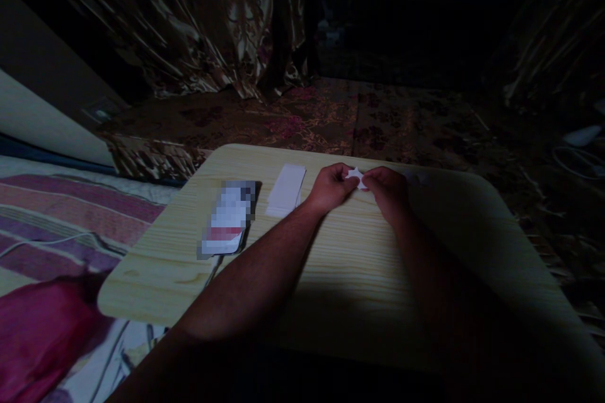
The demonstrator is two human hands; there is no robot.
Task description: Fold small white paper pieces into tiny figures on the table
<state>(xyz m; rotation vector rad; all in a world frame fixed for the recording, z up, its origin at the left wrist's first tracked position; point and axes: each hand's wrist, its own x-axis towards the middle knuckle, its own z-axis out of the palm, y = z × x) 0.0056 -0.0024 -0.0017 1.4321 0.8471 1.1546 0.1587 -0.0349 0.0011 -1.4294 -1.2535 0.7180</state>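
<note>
My left hand (331, 186) and my right hand (388, 190) meet near the far side of a light wooden table (331, 264). Both pinch a small white folded piece of paper (357, 177) between their fingertips, held just above the tabletop. A stack of white paper strips (286, 189) lies flat on the table just left of my left hand. Further left lies a phone (228, 219) with a cable running off the near edge.
A striped blanket (57, 214) and a red cushion (38, 327) lie left of the table. Shiny patterned curtains (189, 19) hang behind, over a patterned carpet (331, 113). A white cable and a white object (581, 138) lie on the dark floor at right.
</note>
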